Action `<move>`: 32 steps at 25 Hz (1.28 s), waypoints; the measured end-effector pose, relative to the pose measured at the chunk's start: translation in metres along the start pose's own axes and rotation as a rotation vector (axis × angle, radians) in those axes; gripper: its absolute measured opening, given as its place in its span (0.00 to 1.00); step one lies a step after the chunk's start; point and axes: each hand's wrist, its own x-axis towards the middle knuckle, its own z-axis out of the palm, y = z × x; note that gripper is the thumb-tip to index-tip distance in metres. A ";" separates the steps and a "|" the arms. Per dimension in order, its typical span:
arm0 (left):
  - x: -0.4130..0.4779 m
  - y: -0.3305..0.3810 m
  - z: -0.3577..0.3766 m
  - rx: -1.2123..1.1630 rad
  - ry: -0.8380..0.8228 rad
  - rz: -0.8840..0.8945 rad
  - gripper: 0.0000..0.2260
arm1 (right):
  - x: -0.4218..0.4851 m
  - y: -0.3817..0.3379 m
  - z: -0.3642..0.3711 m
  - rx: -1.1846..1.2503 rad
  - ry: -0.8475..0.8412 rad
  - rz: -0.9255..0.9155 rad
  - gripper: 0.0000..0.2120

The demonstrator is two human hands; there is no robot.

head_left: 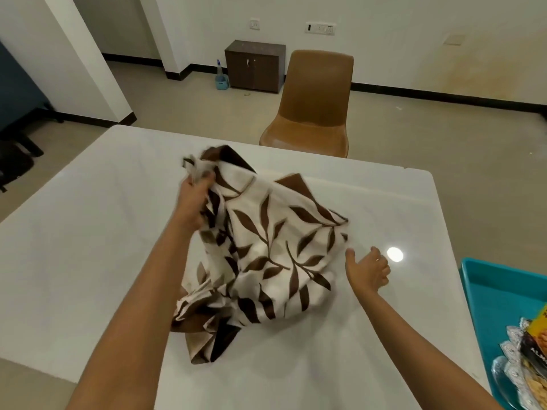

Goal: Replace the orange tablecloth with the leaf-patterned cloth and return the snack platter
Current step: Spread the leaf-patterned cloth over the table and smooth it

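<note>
While gripping just the far left corner of the leaf-patterned cloth (266, 255), heaped on the table (88, 261), with the left hand (195, 199), right hand (367, 270) relaxed open and empty beside it, risks dragging it crooked against the near-right snack platter (503, 294).

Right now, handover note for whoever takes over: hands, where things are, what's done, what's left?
Left hand grips a bunched edge of the leaf-patterned cloth; right hand is open beside it, holding nothing.
The cloth lies crumpled on the bare white table. Snack platter sits beyond the table's right edge. Orange tablecloth not in view.
Done: orange cloth off the table. Left: spread the leaf cloth flat, put the platter back.
</note>
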 end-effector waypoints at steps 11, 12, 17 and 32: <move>-0.011 -0.103 -0.018 1.487 -0.106 -0.007 0.38 | -0.063 -0.022 0.065 -0.077 -0.600 -0.578 0.33; -0.017 -0.116 -0.015 1.520 -0.250 -0.021 0.37 | -0.072 -0.030 0.073 -0.074 -0.614 -0.608 0.34; -0.037 -0.149 -0.017 1.749 -0.547 -0.075 0.42 | -0.101 -0.055 0.107 -0.245 -0.642 -0.639 0.37; -0.044 -0.094 0.009 0.157 -0.320 -0.477 0.23 | -0.102 -0.059 0.079 0.462 -0.544 -0.207 0.36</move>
